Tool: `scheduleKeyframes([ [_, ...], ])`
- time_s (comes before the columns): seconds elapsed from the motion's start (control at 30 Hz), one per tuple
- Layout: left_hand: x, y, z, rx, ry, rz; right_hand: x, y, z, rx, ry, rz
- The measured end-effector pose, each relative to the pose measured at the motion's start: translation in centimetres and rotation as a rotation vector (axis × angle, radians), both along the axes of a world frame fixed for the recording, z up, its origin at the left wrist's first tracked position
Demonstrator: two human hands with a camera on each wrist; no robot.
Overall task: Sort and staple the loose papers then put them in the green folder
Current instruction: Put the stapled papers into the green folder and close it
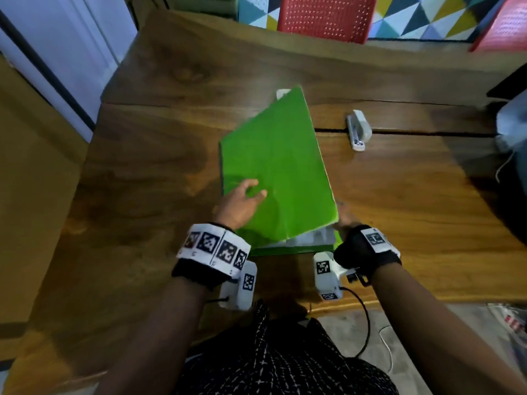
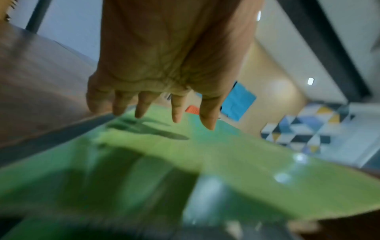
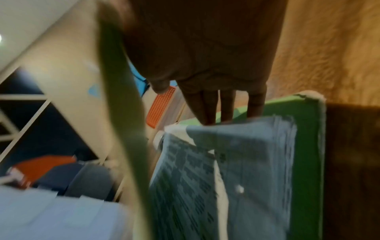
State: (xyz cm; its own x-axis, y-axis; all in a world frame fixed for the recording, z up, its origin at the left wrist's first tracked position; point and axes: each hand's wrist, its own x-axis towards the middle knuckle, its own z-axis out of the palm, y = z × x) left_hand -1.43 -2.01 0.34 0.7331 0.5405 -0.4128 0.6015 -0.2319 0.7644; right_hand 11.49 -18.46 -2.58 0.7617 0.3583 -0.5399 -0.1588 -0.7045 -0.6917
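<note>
The green folder [image 1: 279,166] lies slanted on the wooden table [image 1: 171,124], its front cover [image 2: 226,162] raised a little along the right side. My left hand [image 1: 245,198] is spread over the cover's near left part, fingers [image 2: 176,112] straight. My right hand [image 1: 346,220] reaches under the cover's near right corner; its straight fingers [image 3: 205,110] touch the edge of the printed paper stack [image 3: 246,154] inside, which shows as white sheets [image 1: 308,239] at the near edge. A white paper corner [image 1: 282,94] sticks out at the far end. The white stapler [image 1: 358,129] rests right of the folder.
Red perforated chairs [image 1: 325,15] stand beyond the table's far edge. A dark object [image 1: 510,81] and a pale bundle [image 1: 513,124] sit at the right edge. A dark seam [image 1: 427,134] runs across the tabletop by the stapler.
</note>
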Motion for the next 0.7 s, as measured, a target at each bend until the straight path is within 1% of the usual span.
scheduleKeyframes([
  [0.03,0.7,-0.3,-1.5,0.061,0.122,-0.038,0.1,-0.7,0.3,0.149,0.120,-0.113],
  [0.07,0.9,-0.8,-2.3,0.115,0.243,-0.061,0.1,-1.4,0.5,0.280,0.286,-0.235],
  [0.1,1.1,-1.1,-3.2,0.164,0.334,-0.071,0.2,-1.9,0.6,0.387,0.412,-0.319],
  [0.17,1.1,-1.7,-4.2,0.261,0.428,-0.111,1.0,-2.5,0.2,0.404,0.524,-0.320],
  [0.23,1.1,-2.0,-4.9,0.335,0.460,-0.172,1.2,-2.7,0.3,0.348,0.498,-0.263],
  [0.3,1.2,-2.2,-5.2,0.364,0.470,-0.218,1.5,-2.3,0.1,0.241,0.367,-0.204],
  [0.37,1.3,-2.0,-5.3,0.361,0.482,-0.240,1.9,-1.7,-0.8,0.041,0.195,-0.064],
  [0.4,1.3,-1.9,-5.3,0.358,0.475,-0.221,1.9,-1.3,-1.1,-0.048,0.117,-0.017],
  [0.43,1.2,-1.9,-5.2,0.355,0.451,-0.171,2.0,-0.9,-1.5,-0.116,0.064,0.002],
  [0.47,1.0,-2.0,-5.1,0.346,0.414,-0.071,1.8,-0.6,-1.7,-0.168,0.024,0.007],
  [0.53,0.8,-1.9,-4.8,0.307,0.314,0.246,1.5,0.0,-1.9,-0.253,-0.025,0.001],
  [0.57,0.8,-1.7,-4.7,0.267,0.290,0.393,1.3,0.2,-2.0,-0.276,-0.056,-0.014],
  [0.6,0.9,-1.4,-4.6,0.222,0.306,0.484,1.1,0.4,-2.1,-0.310,-0.075,-0.027],
  [0.63,1.1,-1.1,-4.6,0.191,0.340,0.515,0.9,0.6,-2.1,-0.336,-0.101,-0.037],
  [0.7,1.6,-0.7,-4.8,0.180,0.366,0.499,0.6,1.3,-2.0,-0.384,-0.138,-0.024],
])
